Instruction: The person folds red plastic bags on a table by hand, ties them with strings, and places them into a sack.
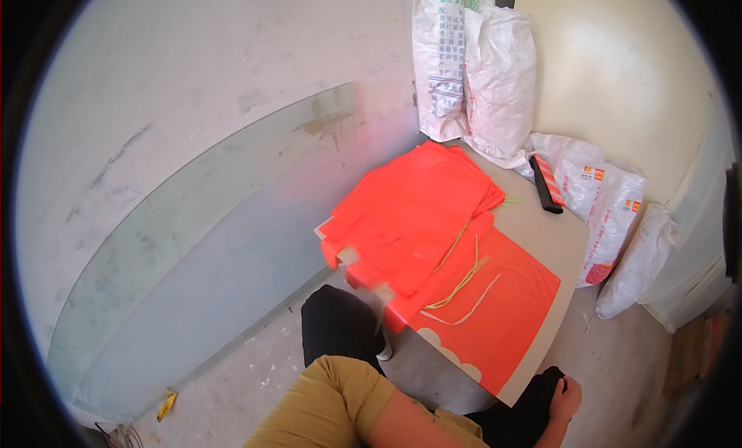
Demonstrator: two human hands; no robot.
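Observation:
A stack of bright orange-red cloth-like pieces point(417, 208) lies on a beige tabletop point(572, 255). In front of it a single flat orange-red piece point(495, 316) has a pale scalloped edge. Yellow-green cords point(464, 282) and a pale cord point(473, 307) lie across it. The stack's near edge is blurred. My right hand point(566, 402) is down beside the table's near right corner, against black cloth at my knee. Its fingers are curled, and what they hold, if anything, is hidden. My left forearm, below a khaki sleeve point(332, 402), runs out at the lower edge; the left hand is out of sight.
White woven sacks point(498, 85) stand at the table's far end, with more sacks point(610, 216) along the right. A black object with red-and-white stripes point(547, 185) lies at the far right edge. A curved glass panel point(232, 208) leans on the left wall. Something yellow point(166, 405) lies on the floor.

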